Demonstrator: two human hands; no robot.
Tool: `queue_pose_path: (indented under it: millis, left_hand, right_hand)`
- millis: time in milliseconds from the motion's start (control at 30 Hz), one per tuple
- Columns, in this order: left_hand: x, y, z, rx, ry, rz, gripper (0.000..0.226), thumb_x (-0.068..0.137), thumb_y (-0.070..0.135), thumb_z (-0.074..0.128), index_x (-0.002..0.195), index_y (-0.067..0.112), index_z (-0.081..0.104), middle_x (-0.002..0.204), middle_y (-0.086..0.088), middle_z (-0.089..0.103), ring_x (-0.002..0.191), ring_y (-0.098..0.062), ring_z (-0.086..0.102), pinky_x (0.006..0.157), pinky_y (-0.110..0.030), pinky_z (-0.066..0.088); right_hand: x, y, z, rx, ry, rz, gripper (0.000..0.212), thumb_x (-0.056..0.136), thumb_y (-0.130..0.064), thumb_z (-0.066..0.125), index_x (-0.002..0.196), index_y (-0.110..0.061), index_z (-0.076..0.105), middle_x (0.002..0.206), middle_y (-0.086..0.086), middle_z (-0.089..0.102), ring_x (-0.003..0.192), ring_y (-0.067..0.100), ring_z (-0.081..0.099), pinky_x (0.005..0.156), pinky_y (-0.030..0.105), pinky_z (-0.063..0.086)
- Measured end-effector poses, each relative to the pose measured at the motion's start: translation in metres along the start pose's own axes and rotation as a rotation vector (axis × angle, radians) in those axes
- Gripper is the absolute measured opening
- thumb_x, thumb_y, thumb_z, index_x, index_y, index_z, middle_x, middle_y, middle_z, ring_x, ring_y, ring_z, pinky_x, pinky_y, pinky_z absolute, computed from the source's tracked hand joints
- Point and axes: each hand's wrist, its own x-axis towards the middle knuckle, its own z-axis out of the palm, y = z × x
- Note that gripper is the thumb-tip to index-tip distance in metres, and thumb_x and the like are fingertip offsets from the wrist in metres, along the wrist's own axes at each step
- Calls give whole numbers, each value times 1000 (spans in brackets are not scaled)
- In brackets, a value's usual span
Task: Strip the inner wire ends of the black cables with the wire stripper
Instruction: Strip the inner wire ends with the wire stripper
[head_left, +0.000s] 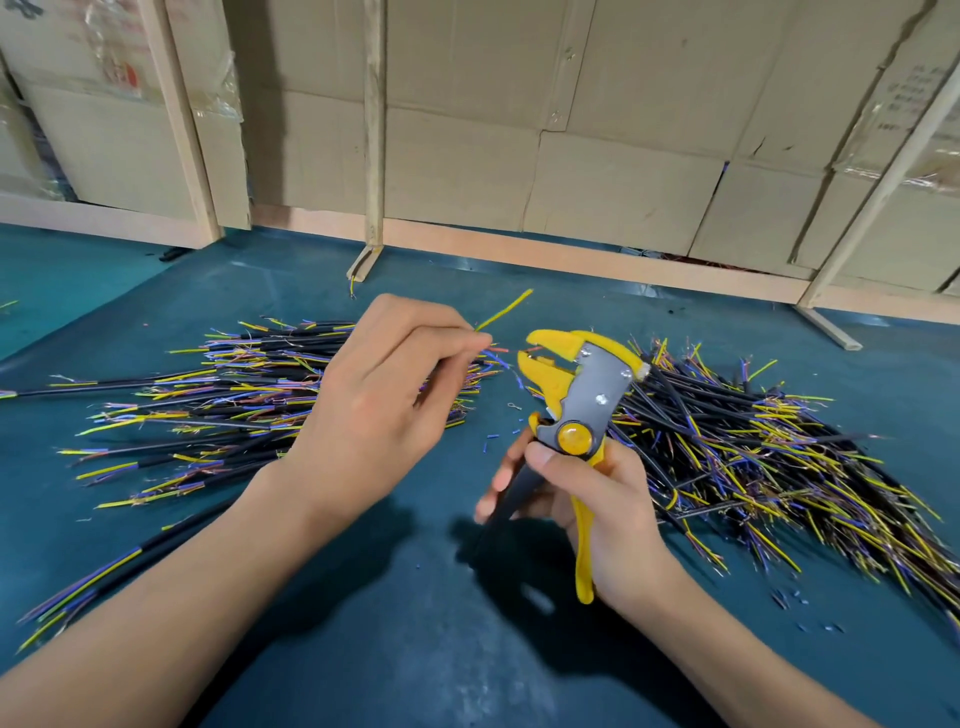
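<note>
My left hand (387, 395) pinches a black cable whose inner wires fan out past the fingertips; its yellow-green wire (505, 309) sticks up and to the right, and a red and a blue wire point at the stripper's jaws. My right hand (587, 514) grips the handles of the yellow and grey wire stripper (582, 395), held upright with its jaws facing left, just right of the wire ends. The cable's black sheath is mostly hidden by my left hand.
A pile of black cables (223, 395) with coloured wire ends lies on the left of the blue-green mat (389, 597), another pile (769, 457) on the right. Small insulation scraps dot the mat. Cardboard boxes and wooden slats stand behind.
</note>
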Motion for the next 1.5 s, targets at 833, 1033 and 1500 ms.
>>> queue_pose_path:
  millis: [833,1033,1500]
  left_hand:
    - [0,13,4,-12,54,-56,15,92,-3,69,105,-2,75,92,-16,67,80,-32,64,74,-38,50]
    - [1,15,3,-19,63,-75,14,94,-1,68,105,-2,75,91,-16,67,79,-32,64,73,-38,50]
    - [-6,9,9,4,11,-115,12,94,3,70,104,0,76,92,-15,67,82,-34,65,76,-42,51]
  right_hand:
    - [-4,-2,4,-26,-28,-39,22,83,-24,69,88,-2,69,78,23,64,68,44,67,67,45,57]
    - [-2,-3,3,-35,-1,-12,19,79,-26,69,81,-7,69,72,20,63,61,45,67,63,50,56]
    - [0,-7,12,231,51,138,20,73,-22,69,78,-3,66,70,22,58,57,38,62,58,48,56]
